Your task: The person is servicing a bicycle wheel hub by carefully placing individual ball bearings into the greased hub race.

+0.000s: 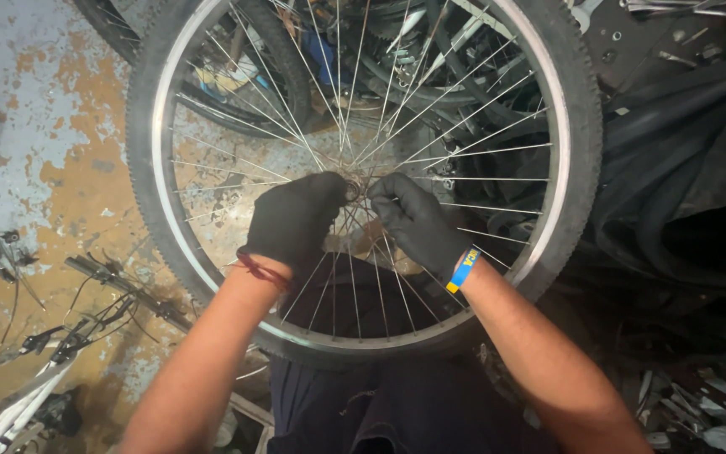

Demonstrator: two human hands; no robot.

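Note:
A bicycle wheel [577,126] with a black knobby tyre, silver rim and thin spokes stands upright in front of me, resting against my lap. Both my hands wear black gloves and meet at the hub [355,187] in the wheel's middle. My left hand [296,217], a red thread at its wrist, curls around the hub's left side. My right hand [413,220], with a blue and yellow wristband, pinches at the hub's right side among the spokes. What the fingers grip is hidden by the gloves and spokes.
A worn concrete floor [52,143] with orange patches lies to the left. A bicycle frame with cables [86,319] lies at lower left. More wheels and tyres [237,92] stand behind. Dark rubber tubes [682,193] pile at right, with metal parts [699,403] at lower right.

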